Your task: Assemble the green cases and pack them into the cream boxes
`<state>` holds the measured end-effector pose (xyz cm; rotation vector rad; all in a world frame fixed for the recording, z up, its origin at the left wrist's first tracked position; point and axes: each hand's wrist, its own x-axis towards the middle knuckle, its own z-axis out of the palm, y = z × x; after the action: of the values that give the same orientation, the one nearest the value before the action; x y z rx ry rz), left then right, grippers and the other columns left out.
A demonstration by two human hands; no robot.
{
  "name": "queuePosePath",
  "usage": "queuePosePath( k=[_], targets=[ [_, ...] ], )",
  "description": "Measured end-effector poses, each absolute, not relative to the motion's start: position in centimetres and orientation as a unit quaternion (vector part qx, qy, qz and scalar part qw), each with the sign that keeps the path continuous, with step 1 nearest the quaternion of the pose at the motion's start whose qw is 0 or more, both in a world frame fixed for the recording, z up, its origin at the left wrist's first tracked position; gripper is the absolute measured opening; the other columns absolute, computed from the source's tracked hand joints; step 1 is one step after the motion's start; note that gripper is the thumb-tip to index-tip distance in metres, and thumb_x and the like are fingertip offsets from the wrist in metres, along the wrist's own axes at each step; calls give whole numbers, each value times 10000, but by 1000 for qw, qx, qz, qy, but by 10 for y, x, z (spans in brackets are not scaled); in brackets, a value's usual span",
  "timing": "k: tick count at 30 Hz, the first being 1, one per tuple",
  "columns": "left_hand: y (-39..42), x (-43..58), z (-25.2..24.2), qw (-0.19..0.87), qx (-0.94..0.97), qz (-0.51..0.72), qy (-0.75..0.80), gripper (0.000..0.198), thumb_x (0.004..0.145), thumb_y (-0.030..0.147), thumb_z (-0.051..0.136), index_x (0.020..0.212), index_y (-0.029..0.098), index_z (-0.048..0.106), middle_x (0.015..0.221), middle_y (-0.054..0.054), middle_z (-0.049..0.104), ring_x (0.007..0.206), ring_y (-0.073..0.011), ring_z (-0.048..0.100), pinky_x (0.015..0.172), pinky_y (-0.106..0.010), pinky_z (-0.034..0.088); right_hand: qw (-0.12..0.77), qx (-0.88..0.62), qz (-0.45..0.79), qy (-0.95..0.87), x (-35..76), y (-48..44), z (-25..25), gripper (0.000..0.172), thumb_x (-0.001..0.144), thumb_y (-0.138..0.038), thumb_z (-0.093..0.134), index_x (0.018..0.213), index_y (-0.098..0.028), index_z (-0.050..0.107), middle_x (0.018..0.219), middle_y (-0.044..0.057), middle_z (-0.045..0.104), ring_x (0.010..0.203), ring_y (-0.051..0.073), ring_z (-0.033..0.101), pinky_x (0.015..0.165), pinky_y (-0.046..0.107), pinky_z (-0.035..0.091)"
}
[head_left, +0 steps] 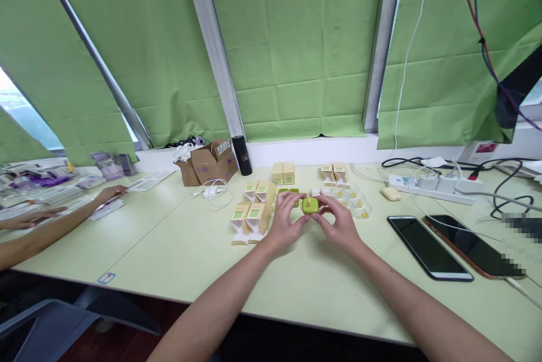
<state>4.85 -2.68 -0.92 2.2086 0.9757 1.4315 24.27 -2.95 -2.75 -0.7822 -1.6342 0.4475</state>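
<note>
My left hand and my right hand pinch a small yellow-green rounded case from its two sides, a little above the table. Its exact kind is unclear. Just behind my left fingers lie other green pieces, partly covered. To the left stand several open cream cartons with green squares on them. Beyond my right hand sit several clear round plastic cups with small yellow bits inside.
Two phones and a power strip with tangled cables lie on the right. Farther back are more cream cartons, a brown cardboard box and a black cylinder. Another person's arms rest at the left.
</note>
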Motion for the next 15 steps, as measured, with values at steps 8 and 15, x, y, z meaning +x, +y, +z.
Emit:
queuePosePath(
  k=[8,15],
  targets=[
    [-24,50,-11,177,777,496,344,459,922,325,795,1365,286,680,1295,-118,682,1332,-318,479,1152,-526,452,572,-334,139,-736,246,-32,-26,379,977,-311,664,1354,-272,653,1250,115,710,983,264,691,797,433,622],
    [-26,51,-9,197,783,478,347,476,891,238,811,1347,307,694,1295,-103,691,1345,-325,476,1181,-545,418,543,-340,62,-765,251,-33,-24,408,983,-295,656,1386,-272,600,1259,109,722,1055,280,682,844,435,606]
  ],
)
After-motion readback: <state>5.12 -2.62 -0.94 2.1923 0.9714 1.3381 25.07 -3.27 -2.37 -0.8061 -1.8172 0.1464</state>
